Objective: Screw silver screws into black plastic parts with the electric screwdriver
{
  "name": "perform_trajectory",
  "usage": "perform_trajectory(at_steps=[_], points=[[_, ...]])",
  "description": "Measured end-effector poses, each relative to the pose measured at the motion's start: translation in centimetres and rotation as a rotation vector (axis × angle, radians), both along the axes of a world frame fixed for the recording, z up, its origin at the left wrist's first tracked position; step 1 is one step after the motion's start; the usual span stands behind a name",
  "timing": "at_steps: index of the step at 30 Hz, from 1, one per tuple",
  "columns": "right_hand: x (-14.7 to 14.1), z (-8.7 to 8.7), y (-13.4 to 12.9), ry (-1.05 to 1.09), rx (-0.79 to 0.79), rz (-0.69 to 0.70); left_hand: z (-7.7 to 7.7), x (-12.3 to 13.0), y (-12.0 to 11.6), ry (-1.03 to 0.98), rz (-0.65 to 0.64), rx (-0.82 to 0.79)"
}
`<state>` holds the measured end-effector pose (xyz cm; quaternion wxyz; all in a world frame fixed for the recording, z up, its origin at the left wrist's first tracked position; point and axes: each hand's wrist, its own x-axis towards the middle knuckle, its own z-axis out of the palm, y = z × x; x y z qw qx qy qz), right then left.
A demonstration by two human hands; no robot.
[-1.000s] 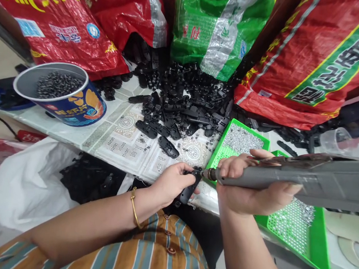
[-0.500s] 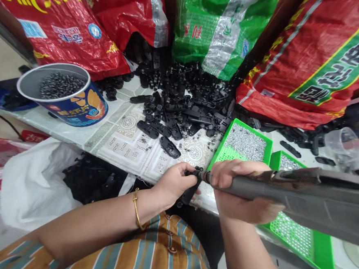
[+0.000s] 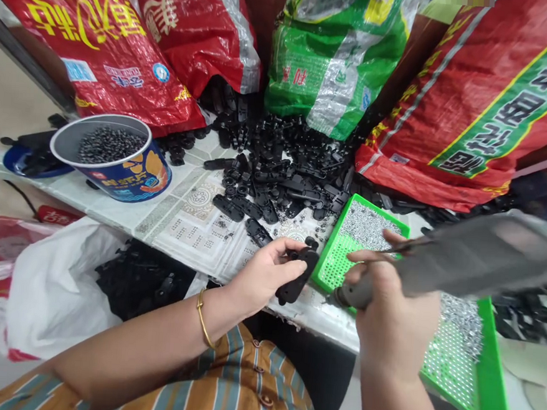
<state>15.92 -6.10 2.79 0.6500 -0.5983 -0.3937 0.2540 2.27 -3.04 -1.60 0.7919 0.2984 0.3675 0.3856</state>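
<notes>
My left hand point(image 3: 269, 273) pinches a flat black plastic part point(image 3: 298, 276) near the table's front edge. To its right, my right hand point(image 3: 395, 301) is wrapped round a grey powered screwdriver point(image 3: 457, 255), blurred by motion, its tip apart from the part. Behind that hand lies a green perforated tray point(image 3: 335, 259) with small silvery screws point(image 3: 368, 225). Another green tray point(image 3: 493, 370), also with screws, sits at the lower right. A heap of black plastic parts point(image 3: 285, 174) spreads over the patterned table point(image 3: 196, 237).
A blue tub point(image 3: 137, 177) of small dark pieces stands at the left, beside a blue dish point(image 3: 16, 163). Red bags point(image 3: 138, 52) point(image 3: 417, 159) and a green bag point(image 3: 287, 75) line the back. A white sack point(image 3: 61, 290) with black parts hangs below the left edge.
The screwdriver has moved away from the part, to the right, with my right hand. My left hand has turned the part so its broad face shows. The view has shifted slightly.
</notes>
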Motion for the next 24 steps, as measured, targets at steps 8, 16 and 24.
perform_trajectory(at_steps=[8,16,24], points=[[0.4,-0.5,0.3,-0.074,-0.137,-0.024,2.1,0.4,0.1,-0.088,-0.045,0.127],[0.7,-0.9,0.4,-0.024,0.000,-0.152,1.6,-0.4,-1.4,0.118,-0.240,0.174],[2.2,-0.3,1.1,0.109,0.351,-0.165,0.3,-0.8,-1.4,0.062,-0.033,-0.009]])
